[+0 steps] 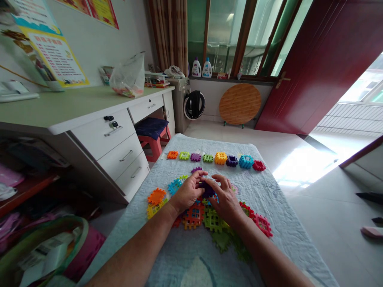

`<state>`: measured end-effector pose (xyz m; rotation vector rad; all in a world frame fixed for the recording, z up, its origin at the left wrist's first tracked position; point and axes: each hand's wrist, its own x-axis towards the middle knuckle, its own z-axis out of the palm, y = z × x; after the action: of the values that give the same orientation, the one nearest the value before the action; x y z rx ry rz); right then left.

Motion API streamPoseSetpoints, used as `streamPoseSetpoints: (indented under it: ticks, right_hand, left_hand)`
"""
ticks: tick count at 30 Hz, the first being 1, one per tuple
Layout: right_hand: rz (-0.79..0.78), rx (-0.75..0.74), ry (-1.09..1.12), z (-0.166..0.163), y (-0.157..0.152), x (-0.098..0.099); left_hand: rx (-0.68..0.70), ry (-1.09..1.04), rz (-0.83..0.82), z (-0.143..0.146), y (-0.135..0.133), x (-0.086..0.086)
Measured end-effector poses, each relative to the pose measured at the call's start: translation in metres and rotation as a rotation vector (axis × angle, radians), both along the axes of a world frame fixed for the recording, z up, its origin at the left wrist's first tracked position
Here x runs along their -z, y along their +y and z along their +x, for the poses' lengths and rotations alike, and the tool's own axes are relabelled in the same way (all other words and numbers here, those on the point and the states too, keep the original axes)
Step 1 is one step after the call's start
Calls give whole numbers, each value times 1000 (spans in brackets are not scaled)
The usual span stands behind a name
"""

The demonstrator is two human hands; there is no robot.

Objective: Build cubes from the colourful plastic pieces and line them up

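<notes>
Between my two hands is a dark purple building block piece (207, 190) with notched edges. The fingers of my left hand (191, 190) close on its left side, while my right hand (224, 195) grips it from the right. Below and around them lies a loose pile: an orange-red square piece (193, 216), a green piece (213, 220), a red piece (262, 224) and a blue piece (174, 185). To the left an orange piece (156, 196) rests against a yellow one (154, 210). My hands partly cover the held piece and the pile.
Along the far part of the cloth-covered table (176, 255) runs a row of several blocks, among them a yellow cube (220, 158) and a teal cube (245, 161). A desk (89, 105) and stool (152, 129) stand left; a round wooden tabletop (240, 103) leans at the back.
</notes>
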<state>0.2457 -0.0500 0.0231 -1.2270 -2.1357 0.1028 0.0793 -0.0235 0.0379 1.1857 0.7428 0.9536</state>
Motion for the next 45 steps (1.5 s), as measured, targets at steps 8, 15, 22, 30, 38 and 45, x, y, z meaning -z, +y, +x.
streamPoseSetpoints:
  ticks: [8,15,22,30,38,45]
  right_hand:
    - [-118,8,-14,10,6,-4]
    - [-271,229,-155,32,16,0]
    - [-370,225,-189,27,16,3]
    - [-403,277,-144,14,22,3]
    - [-387,273,-20,18,26,5]
    - [-388,257,139,33,28,-3]
  left_hand:
    - [-60,94,92,-3,3,3]
    - [-417,487,364,-51,39,8]
    - [-345,1245,403,-98,60,24]
    - [-265,1278,401,-86,57,24]
    - [-273,1284,422,-82,53,21]
    - [-295,1208,419,-85,56,27]
